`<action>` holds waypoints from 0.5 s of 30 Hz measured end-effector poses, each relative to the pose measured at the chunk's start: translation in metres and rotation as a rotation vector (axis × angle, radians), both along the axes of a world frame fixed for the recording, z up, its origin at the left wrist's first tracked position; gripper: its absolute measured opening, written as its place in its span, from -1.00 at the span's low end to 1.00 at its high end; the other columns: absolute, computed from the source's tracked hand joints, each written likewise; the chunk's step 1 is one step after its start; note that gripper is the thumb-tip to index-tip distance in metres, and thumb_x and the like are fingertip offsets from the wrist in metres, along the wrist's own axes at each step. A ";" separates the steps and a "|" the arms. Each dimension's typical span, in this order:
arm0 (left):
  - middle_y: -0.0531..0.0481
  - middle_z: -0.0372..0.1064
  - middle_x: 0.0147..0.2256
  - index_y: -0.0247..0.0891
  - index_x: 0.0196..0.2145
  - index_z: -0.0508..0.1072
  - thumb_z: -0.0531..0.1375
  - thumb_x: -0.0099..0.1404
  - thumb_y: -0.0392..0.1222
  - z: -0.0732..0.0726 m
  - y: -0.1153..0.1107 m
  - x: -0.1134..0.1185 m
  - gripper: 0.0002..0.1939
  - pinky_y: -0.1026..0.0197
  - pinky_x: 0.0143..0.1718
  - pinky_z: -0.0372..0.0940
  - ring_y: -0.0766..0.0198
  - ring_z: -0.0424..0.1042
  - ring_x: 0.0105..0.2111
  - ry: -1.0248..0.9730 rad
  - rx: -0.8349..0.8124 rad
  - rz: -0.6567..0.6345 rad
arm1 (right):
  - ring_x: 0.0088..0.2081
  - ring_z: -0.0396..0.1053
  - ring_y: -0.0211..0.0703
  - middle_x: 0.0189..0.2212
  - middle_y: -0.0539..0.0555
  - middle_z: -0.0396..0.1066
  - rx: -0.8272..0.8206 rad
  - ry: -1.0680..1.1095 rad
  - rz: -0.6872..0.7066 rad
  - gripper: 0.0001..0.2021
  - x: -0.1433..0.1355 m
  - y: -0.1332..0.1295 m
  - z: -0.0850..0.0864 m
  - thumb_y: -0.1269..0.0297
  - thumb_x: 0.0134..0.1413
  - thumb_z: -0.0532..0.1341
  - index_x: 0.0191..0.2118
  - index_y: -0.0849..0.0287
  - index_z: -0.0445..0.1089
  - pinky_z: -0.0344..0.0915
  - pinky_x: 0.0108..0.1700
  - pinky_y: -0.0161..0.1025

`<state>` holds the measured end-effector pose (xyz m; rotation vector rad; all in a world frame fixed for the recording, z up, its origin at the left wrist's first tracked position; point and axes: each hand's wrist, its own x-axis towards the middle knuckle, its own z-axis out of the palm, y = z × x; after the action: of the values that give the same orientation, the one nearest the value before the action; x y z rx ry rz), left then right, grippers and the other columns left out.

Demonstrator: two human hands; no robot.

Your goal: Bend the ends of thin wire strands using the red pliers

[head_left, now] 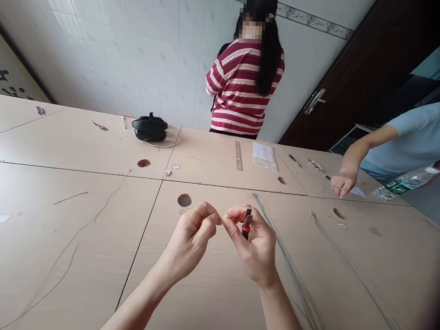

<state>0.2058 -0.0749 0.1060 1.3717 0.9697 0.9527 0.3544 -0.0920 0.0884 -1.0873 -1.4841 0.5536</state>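
My left hand (195, 237) is closed in a pinch at the middle of the table, its fingertips almost meeting those of my right hand (253, 244). Something tiny and thin shows between the two pinches, too small to name. Small pliers with red and black handles (245, 232) are tucked in my right hand, jaws pointing up, while its thumb and forefinger pinch together. Right of that hand lies a bundle of thin grey wires (292, 268), gathered at its far end. A single long thin wire (93, 222) curves across the left side.
Headphones (150, 128), a ruler (239, 156), a plastic bag (264, 156) and a pen (295, 160) lie farther back. Another wire bundle (347, 258) is at right. Round holes (184, 200) pierce the tabletop. One person (245, 88) stands behind; another, holding a bottle (405, 183), reaches in.
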 end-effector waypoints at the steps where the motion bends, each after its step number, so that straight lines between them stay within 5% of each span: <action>1: 0.18 -0.08 -0.56 -0.20 -0.46 0.20 -0.04 0.41 -0.17 0.000 0.000 0.000 -0.74 0.26 -0.52 -0.12 0.36 -0.12 -0.54 -0.002 0.003 -0.001 | -0.36 0.33 -0.25 -0.38 -0.02 0.37 -0.001 0.000 -0.003 -0.96 0.000 0.000 0.000 0.35 0.20 0.24 -0.27 0.07 0.36 0.30 -0.34 -0.29; 15: 0.18 -0.08 -0.56 -0.20 -0.49 0.13 -0.03 0.41 -0.18 -0.004 0.002 0.002 -0.72 0.27 -0.51 -0.10 0.37 -0.11 -0.53 -0.049 0.000 0.034 | -0.35 0.35 -0.25 -0.41 -0.03 0.38 -0.032 0.043 0.004 -0.97 -0.005 0.004 -0.003 0.33 0.21 0.24 -0.27 0.08 0.37 0.31 -0.32 -0.30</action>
<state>0.2081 -0.0728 0.1022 1.3293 0.9590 1.0076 0.3499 -0.0877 0.0857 -1.0911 -1.4446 0.6021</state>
